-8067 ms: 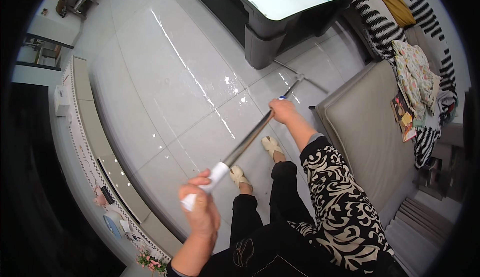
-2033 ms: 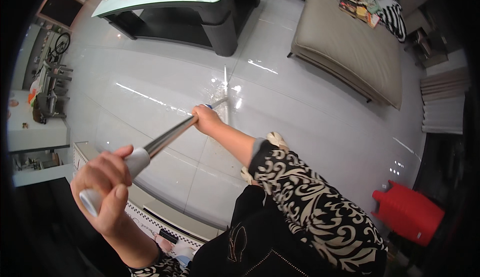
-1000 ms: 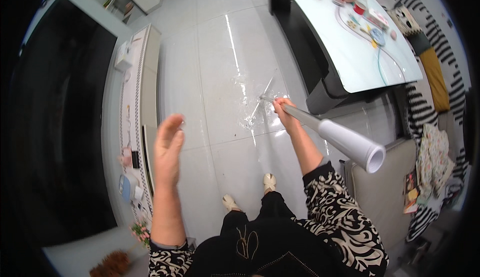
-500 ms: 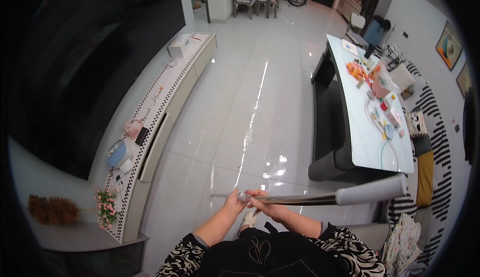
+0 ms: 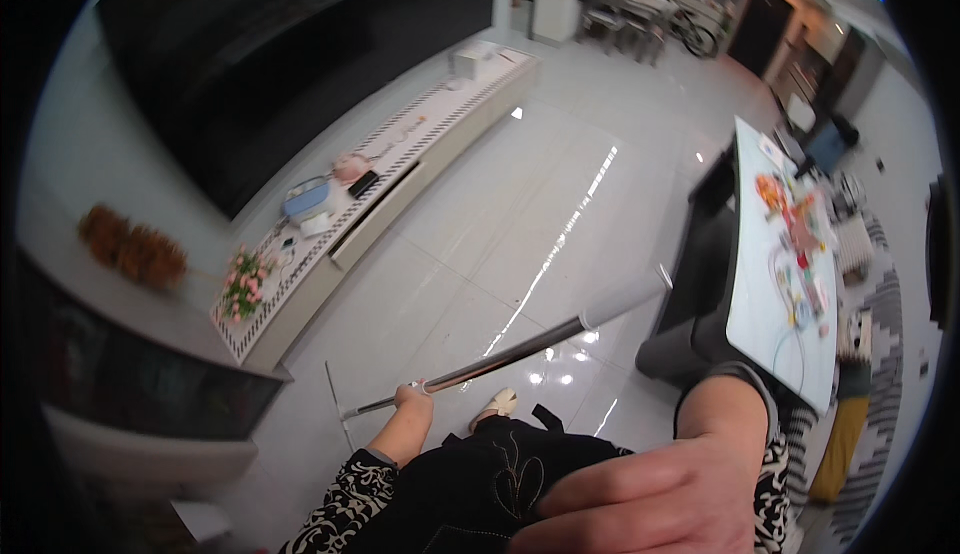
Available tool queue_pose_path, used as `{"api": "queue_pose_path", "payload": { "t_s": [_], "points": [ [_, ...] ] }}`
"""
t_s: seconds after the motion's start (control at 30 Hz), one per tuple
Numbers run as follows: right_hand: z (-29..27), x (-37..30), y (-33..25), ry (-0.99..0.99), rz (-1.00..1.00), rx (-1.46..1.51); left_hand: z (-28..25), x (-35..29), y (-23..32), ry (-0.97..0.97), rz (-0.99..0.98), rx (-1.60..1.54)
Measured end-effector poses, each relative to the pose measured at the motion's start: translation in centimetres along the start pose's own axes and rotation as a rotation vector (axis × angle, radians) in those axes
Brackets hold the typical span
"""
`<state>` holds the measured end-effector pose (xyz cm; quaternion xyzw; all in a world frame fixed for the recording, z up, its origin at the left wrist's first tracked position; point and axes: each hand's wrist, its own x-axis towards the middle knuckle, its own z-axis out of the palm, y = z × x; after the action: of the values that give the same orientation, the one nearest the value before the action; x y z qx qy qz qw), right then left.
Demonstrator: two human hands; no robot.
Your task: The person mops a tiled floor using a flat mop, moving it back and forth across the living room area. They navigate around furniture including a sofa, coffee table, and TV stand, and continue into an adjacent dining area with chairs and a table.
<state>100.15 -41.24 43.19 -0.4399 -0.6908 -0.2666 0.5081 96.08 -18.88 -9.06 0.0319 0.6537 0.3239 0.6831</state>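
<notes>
My left hand is closed round a long metal pole, gripping it near its lower-left end. From there the pole slants up to the right, over the floor, to a thick pale grey sleeve at its far end. A thin crossbar sits at the other end, just beyond the left hand. Large and close at the lower right, my right hand is off the pole. Its fingers reach leftward, slightly bent and apart, with nothing visible in them; the lower part is cut off by the picture's edge.
A long low cabinet runs along the left under a big dark screen, with pink flowers at its near end. At right stands a white-topped table with cluttered items. Shiny tiled floor lies between.
My right hand has let go of the pole and come up close at the lower right. The left hand has moved left with the pole, now tilted more steeply. The view has turned.
</notes>
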Motion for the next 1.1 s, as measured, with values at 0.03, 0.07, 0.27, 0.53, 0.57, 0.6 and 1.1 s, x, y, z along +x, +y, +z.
{"api": "queue_pose_path", "payload": {
  "t_s": [0.03, 0.07, 0.27, 0.53, 0.57, 0.6, 1.1],
  "points": [
    [-1.0, 0.6, -0.7, -0.082, -0.056, -0.058, -1.3, -0.4, 0.5, 0.069, 0.010, -0.035],
    [-1.6, 1.0, -2.1, -0.132, -0.064, -0.066, -2.5, -0.8, 0.8, 0.105, 0.020, -0.049],
    [-6.8, -3.2, -6.0, -0.408, 0.111, -0.440, -8.7, 0.6, 2.6, 0.157, 0.049, -0.084],
    [2.4, -15.4, -0.4, 0.320, 1.383, 0.500, -15.1, 4.6, -0.2, -0.002, -0.069, -0.276],
    [3.7, -15.9, 0.3, 0.305, 1.505, 0.561, -15.7, 4.7, -0.9, 0.060, -0.058, -0.288],
    [4.8, -16.2, 0.9, 0.339, 1.521, 0.628, -16.6, 4.6, -1.4, -0.048, -0.083, -0.252],
    [18.5, -32.8, 5.4, -0.755, 1.623, 1.286, -26.6, 8.4, -1.7, 0.310, -0.042, -0.602]
  ]
}}
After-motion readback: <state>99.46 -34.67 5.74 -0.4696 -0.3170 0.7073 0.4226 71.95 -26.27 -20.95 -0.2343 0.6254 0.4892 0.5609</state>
